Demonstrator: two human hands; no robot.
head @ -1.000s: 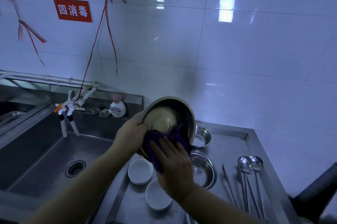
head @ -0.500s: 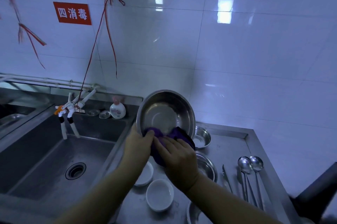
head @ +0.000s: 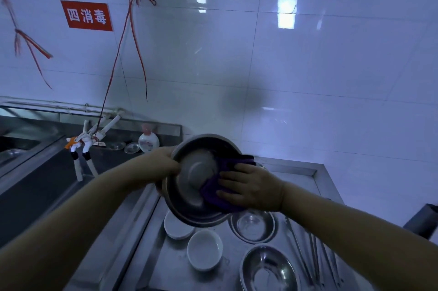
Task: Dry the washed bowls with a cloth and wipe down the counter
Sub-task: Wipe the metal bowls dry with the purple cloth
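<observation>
I hold a large steel bowl (head: 196, 179) up over the counter with its underside turned toward me. My left hand (head: 163, 162) grips its left rim. My right hand (head: 251, 190) presses a purple cloth (head: 220, 193) against the bowl's right side, fingers spread flat over the cloth. Below on the steel counter (head: 296, 172) stand two white bowls (head: 205, 252) (head: 176, 226) and two steel bowls (head: 253, 225) (head: 267, 269).
A deep sink (head: 47, 186) lies to the left with white taps (head: 83, 146) and a soap bottle (head: 148, 140) on its back ledge. Long ladles and tongs (head: 315, 264) lie at the counter's right. White tiled wall rises behind; red strings (head: 132, 37) hang down.
The bowl has been turned from inside-facing to underside-facing me and tilted lower. My right hand and the cloth moved from the lower rim to the bowl's right side.
</observation>
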